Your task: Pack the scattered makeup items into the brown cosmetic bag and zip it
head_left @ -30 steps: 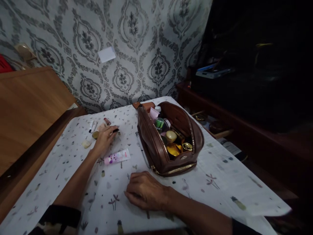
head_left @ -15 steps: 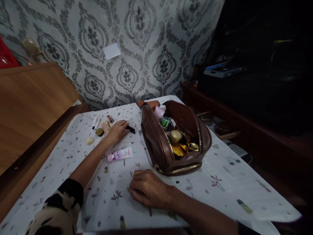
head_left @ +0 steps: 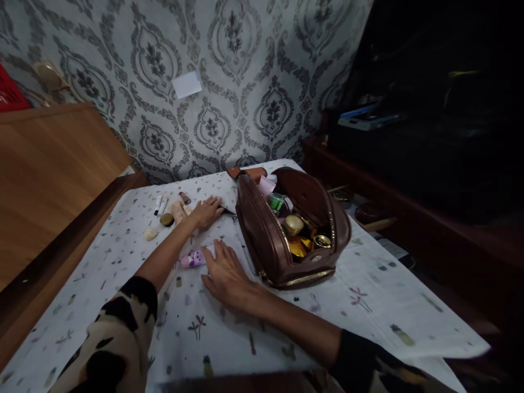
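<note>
My left hand [head_left: 208, 212] lies flat on the table with its fingers stretched out, the fingertips at a slim black item [head_left: 226, 209] that points toward the bag. What kind of item this is I cannot tell. Nearer to me, my right hand [head_left: 226, 275] is open, its fingers spread over the white end of a pink and white squeeze tube [head_left: 192, 259]. That end of the tube is mostly covered. Just right of both hands stands an unzipped brown toiletry bag [head_left: 262, 234], holding a green-lidded jar [head_left: 275, 202], a gold-lidded jar [head_left: 293, 224] and other cosmetics.
Left of my left hand lie small white tubes [head_left: 161, 204], a round dark-lidded jar [head_left: 166, 219], a beige tube [head_left: 177, 211] and a cream-coloured piece [head_left: 150, 233]. A wooden panel [head_left: 61, 158] borders the table's left side. Patterned wallpaper [head_left: 233, 82] rises behind.
My right hand has moved forward and left onto the tube, its fingers uncurling. My left hand has shifted slightly right and away from me, and the black item has moved right with it.
</note>
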Available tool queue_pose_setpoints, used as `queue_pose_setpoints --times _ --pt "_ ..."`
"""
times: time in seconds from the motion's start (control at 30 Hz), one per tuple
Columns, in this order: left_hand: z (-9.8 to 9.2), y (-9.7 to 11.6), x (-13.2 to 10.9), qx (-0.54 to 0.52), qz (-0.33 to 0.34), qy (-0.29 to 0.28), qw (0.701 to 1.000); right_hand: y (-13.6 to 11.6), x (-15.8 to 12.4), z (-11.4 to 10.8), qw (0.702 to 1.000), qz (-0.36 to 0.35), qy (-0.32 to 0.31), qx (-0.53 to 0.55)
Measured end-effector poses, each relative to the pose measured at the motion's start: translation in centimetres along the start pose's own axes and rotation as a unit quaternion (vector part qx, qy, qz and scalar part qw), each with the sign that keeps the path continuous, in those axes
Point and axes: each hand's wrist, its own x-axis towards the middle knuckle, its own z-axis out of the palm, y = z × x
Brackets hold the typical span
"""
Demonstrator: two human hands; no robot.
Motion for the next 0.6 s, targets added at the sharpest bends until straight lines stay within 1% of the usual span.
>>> queue_pose_setpoints --times 0.03,0.1,0.17,0.2,0.3,0.43,0.5,0.6 --pt "-0.3 0.2 0.7 -0.001 -0.002 -0.004 1.000 -0.4 0.5 0.5 1.000 0.001 -0.011 0.006" --pt "-0.6 0.5 1.5 -0.001 -0.006 -0.007 1.000 -1.0 1.2 1.5 0.999 -0.030 -0.016 0.010" --pt "-0.7 0.8 1.4 0.004 -0.011 -0.002 1.000 -1.6 1.6 2.4 0.996 -0.085 -0.014 0.003" --pt "-0.7 1.0 1.0 0.008 -0.015 0.003 1.000 -1.9 1.8 2.8 0.994 -0.112 -0.015 -0.001" --pt "-0.5 1.8 -1.7 0.026 -0.020 0.023 0.999 -2.3 1.9 3.6 0.984 -0.177 -0.010 -0.011" --pt "-0.8 3.1 -6.0 0.048 -0.008 0.056 0.997 -2.3 1.2 4.0 0.965 -0.259 0.022 -0.038" --pt "-1.1 3.6 -7.4 0.050 -0.004 0.073 0.996 -2.1 0.6 3.8 0.957 -0.283 0.037 -0.050" --pt "-1.1 4.0 -8.9 0.034 0.000 0.080 0.996 -1.3 -0.6 2.6 0.954 -0.292 0.046 -0.047"
